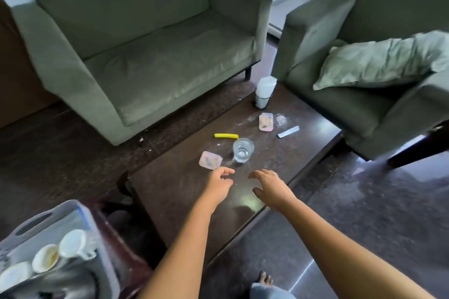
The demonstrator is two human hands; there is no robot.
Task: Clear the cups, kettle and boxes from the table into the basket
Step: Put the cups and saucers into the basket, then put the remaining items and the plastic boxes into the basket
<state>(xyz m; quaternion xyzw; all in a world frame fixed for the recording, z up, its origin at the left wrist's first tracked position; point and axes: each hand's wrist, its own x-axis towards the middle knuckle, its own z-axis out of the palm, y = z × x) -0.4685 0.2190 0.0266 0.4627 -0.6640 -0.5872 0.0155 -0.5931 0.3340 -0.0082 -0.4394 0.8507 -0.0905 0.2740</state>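
Three cups point(72, 243): round, white, paper-like, rims up, side by side in the basket; the middle one is stained tan inside.
Basket point(36, 222): one, pale grey plastic with a slotted handle in its wall, lower left beside the table's near end; a dark shiny thing below the cups is too blurred to name.
Sofa point(145, 56): one, olive fabric, boxy arms.
Two boxes: small, flat, rounded squares, pink with printed tops, both on the table; the near one point(211, 160) is just left of the glass, the far one point(266, 122) is farther up.
Left hand point(220, 178): above the table, fingers loosely spread, empty, tips near the near box.
Yellow strip point(226, 135): one, thin, flat.
Glass point(243, 150): one, clear tumbler, upright.
Table point(184, 201): one, dark glossy wood, rectangular, dusted with pale specks.
White container point(264, 92): one, tall, rounded, upright at the far end.
Right hand point(267, 184): fingers spread wide, gently curved, empty, ring on one.
White strip point(288, 131): one, flat.
Armchair point(364, 109): one, olive fabric.
Cushion point(379, 63): one, pale green, crumpled.
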